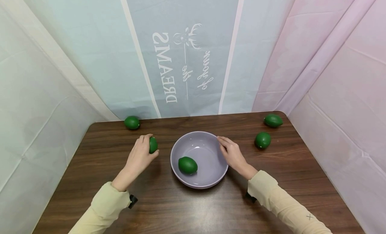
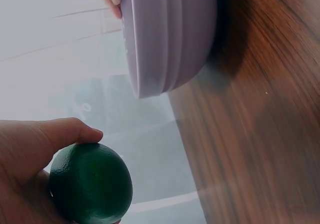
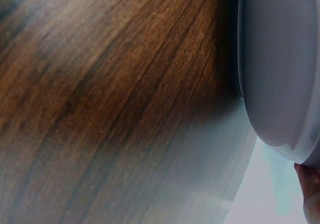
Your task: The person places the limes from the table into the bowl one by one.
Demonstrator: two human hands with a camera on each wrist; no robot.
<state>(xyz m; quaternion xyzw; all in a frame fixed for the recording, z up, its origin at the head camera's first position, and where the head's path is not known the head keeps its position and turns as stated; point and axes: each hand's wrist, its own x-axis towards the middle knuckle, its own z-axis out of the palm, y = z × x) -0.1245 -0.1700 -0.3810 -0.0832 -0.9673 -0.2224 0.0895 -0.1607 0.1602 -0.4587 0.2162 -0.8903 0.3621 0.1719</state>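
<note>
In the head view my left hand (image 1: 140,156) grips a green lime (image 1: 153,145) left of the bowl, raised off the table. The left wrist view shows this lime (image 2: 92,183) between thumb and fingers. A round lilac bowl (image 1: 211,163) sits mid-table with another lime (image 1: 187,165) lying inside, toward its left front. At the bowl's right rim, my right hand (image 1: 234,156) holds on, fingers at the edge. The bowl's outer wall (image 3: 280,69) fills the right side of the right wrist view, where only a bit of the hand (image 3: 309,191) appears.
One lime (image 1: 131,122) lies at the back left of the dark wooden table (image 1: 193,210). At the back right are two more, a farther lime (image 1: 273,120) and a nearer lime (image 1: 262,140). Hanging cloth (image 1: 193,106) borders the table's back and sides.
</note>
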